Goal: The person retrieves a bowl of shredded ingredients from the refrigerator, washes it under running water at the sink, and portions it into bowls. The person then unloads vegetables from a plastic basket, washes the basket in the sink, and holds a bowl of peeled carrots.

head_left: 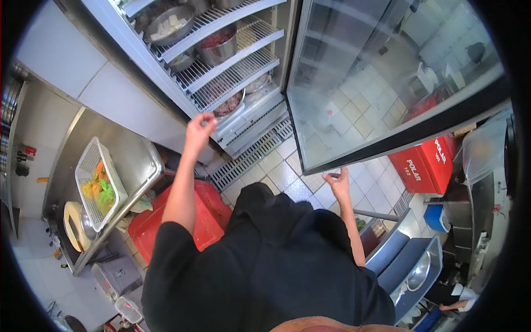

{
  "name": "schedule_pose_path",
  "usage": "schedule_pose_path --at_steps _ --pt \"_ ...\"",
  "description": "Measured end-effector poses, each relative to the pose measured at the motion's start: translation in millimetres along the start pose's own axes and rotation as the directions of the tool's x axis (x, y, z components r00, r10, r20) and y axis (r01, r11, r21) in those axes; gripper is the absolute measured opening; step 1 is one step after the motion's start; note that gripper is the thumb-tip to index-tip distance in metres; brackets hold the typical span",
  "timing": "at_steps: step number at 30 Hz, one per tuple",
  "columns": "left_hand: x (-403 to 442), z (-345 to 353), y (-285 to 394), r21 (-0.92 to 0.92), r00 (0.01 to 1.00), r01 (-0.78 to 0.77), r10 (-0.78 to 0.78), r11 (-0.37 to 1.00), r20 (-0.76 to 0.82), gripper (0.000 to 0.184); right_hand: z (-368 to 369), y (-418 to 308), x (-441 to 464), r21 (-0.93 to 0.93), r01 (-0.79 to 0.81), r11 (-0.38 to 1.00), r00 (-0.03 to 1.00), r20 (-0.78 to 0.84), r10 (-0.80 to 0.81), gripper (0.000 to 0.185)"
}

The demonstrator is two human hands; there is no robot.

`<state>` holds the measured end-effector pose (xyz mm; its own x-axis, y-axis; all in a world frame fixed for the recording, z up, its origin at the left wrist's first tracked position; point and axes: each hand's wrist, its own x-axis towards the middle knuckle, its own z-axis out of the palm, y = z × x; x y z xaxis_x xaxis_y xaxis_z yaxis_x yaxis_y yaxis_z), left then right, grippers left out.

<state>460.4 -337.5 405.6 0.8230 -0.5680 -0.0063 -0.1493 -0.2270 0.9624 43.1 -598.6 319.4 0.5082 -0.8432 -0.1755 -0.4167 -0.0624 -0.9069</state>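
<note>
My left hand (pixel 201 131) is raised in front of the lower part of an open fridge (pixel 243 124), its fingers curled loosely with thumb and fingertips close together; whether anything is between them cannot be made out. Near it, a bowl of meat (pixel 228 104) sits at the bottom of the fridge. Metal pots, one with red contents (pixel 217 45) and one with white pieces (pixel 170 25), stand on the wire shelves. My right hand (pixel 337 180) is at the lower edge of the swung-open glass door (pixel 354 94), thumb and fingers pinching that edge.
A steel counter (pixel 130 149) at left holds a white basket (pixel 114 188) of vegetables. Red crates (pixel 191 213) stand below it, with a red cooler (pixel 423 169) at right. A grey sink unit (pixel 395 257) holds a metal bowl. Another person's arm (pixel 454 305) shows at lower right.
</note>
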Motion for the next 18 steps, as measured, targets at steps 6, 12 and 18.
schedule_pose_path --at_steps 6,12,18 --pt "114 -14 55 -0.310 0.954 0.297 -0.292 0.903 0.062 0.046 -46 16 50 0.092 -0.179 0.980 0.970 -0.149 0.191 0.071" --pt "215 0 75 -0.476 0.878 0.436 -0.478 0.763 0.039 0.078 -81 70 119 0.124 -0.055 0.991 0.953 -0.290 0.089 0.045" --pt "271 22 62 -0.306 0.781 0.586 -0.623 0.750 -0.032 0.068 -108 80 161 0.349 -0.042 0.936 0.970 -0.209 0.122 0.049"
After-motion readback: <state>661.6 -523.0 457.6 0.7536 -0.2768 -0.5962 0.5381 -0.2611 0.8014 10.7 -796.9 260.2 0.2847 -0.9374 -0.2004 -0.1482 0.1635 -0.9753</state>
